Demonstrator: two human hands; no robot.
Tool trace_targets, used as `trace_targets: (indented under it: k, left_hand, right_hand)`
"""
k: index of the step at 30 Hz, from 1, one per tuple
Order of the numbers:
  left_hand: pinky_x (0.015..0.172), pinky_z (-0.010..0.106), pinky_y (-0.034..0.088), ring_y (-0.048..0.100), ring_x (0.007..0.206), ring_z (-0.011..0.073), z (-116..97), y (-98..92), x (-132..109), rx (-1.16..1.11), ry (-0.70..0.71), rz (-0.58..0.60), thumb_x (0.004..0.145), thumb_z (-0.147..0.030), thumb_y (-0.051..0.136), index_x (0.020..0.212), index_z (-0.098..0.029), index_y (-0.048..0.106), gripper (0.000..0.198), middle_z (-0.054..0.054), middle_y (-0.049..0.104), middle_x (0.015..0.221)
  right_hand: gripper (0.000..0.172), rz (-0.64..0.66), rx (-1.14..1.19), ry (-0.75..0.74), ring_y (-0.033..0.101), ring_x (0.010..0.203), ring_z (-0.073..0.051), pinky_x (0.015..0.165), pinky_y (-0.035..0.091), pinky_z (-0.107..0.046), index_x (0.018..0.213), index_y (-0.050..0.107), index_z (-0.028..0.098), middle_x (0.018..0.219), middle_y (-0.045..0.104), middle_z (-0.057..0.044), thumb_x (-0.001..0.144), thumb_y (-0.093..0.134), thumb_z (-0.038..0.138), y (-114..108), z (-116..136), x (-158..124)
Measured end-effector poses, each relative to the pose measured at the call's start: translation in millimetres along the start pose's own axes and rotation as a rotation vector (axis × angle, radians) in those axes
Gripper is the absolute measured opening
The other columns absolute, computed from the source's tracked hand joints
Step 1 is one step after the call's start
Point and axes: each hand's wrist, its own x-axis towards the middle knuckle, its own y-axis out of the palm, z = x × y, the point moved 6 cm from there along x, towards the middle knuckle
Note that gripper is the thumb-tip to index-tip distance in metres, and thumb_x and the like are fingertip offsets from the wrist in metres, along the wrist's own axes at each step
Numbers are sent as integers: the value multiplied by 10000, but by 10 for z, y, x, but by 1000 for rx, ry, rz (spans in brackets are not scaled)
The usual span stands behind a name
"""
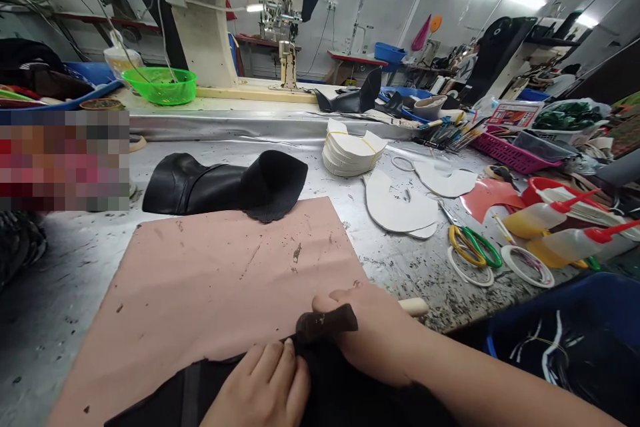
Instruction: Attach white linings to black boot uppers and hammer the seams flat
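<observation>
The right hand grips a hammer, its fingers wrapped round the handle; the pale butt of the handle sticks out beyond the hand on the right. The dark head lies at the upper edge of a black piece, just beside the left fingertips. The left hand lies on that piece, fingers side by side and slightly bent, their tips at the edge. Its thumb is hidden, so I cannot tell whether the hand pinches the material or only presses it. The black piece lies over the near part of a pink mat on the bench, and runs out of view at the bottom.

At the mat's far edge, a black boot upper lies on its side, its wide end overlapping the mat. To its right stand a banded white stack and loose white cutouts. Further right are yellow-handled and green-handled scissors, a white ring and two red-tipped bottles. Behind, a green bowl sits left of a sewing machine.
</observation>
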Motion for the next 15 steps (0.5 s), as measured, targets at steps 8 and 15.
trace_targets:
  k: [8, 15]
  left_hand:
    - [595, 209, 502, 620, 632, 135, 289, -147, -95, -353, -147, -50, 912, -91, 237, 807, -182, 608, 396, 27, 667, 732]
    - [616, 189, 499, 646, 711, 146, 951, -99, -752, -502, -441, 183, 851, -306, 509, 963, -277, 610, 153, -12, 656, 862]
  right_hand:
    - [155, 72, 31, -32, 563, 619, -158, 488, 231, -262, 847, 602, 200, 764, 665, -12, 790, 488, 114, 73, 85, 43]
    - [179, 27, 109, -72, 539, 596, -139, 488, 238, -249, 856, 594, 205, 732, 648, 6, 787, 469, 97, 64, 223, 76]
